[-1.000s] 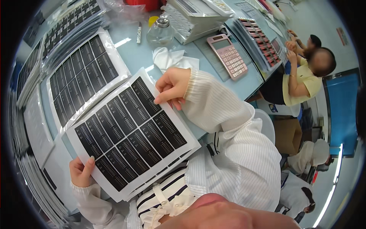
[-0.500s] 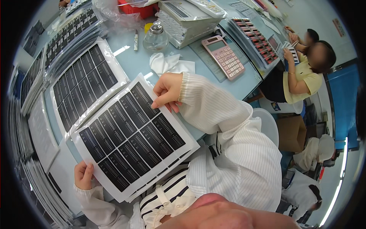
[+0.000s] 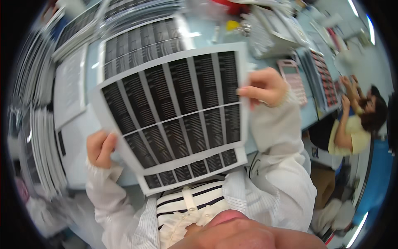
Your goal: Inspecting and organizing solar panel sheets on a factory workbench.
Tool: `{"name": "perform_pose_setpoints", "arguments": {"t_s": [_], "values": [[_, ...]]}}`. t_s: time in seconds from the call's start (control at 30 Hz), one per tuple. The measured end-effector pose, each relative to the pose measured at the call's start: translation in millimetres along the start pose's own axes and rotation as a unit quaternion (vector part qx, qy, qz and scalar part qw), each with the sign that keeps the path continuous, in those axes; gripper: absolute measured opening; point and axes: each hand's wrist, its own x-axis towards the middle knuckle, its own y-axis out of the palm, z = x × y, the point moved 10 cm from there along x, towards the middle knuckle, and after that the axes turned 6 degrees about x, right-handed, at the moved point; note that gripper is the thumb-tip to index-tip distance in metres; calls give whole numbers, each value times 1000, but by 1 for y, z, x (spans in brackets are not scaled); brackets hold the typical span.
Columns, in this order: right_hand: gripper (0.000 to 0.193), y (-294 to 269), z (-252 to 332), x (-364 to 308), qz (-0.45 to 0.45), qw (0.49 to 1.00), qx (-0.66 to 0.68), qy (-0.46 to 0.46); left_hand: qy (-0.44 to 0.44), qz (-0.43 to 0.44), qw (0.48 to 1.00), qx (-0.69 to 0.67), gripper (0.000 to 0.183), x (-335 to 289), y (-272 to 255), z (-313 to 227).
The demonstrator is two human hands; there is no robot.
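Observation:
A white sheet of black rectangular labels (image 3: 176,91) is raised and slightly bowed in front of me, held at both side edges. My left hand (image 3: 101,148) pinches its left edge, thumb against the fingers. At the opposite edge, my right hand (image 3: 267,87) grips with the thumb on top and the fingers behind. A second label sheet (image 3: 190,171) shows below the first one's lower edge, near my chest; what supports it is hidden. Behind the raised sheet lies another sheet of black labels (image 3: 141,43), partly covered and blurred.
Stacks of sheets (image 3: 45,149) line the left side. A pink calculator (image 3: 292,81) and a thick wrapped paper stack (image 3: 271,35) lie to the right. Farther right, a person in a yellow top (image 3: 354,133) works beside red-and-black pieces (image 3: 323,76).
The sheet has been lifted and turned more square to me, both hands still on its edges. The view has swung left, so the table things appear farther right.

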Motion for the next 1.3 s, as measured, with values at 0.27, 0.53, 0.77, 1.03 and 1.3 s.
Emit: {"name": "perform_pose_setpoints", "arguments": {"t_s": [0.27, 0.53, 0.77, 1.03, 1.3], "values": [[13, 7, 6, -1, 37, 999, 0, -29, -3, -4, 996, -90, 29, 0, -7, -6], [12, 9, 8, -1, 60, 996, -11, -59, 21, -1, 996, -83, 29, -3, -8, -5], [13, 11, 6, 0, 77, 994, -4, -74, 32, -8, 997, -75, 29, -4, -11, -8], [13, 13, 15, -2, 60, 994, 1, -87, 25, -25, 996, -83, 28, -5, -13, -6], [15, 16, 29, -3, 65, 984, -54, -156, 53, -49, 996, -54, 28, -5, -22, -13]]}}
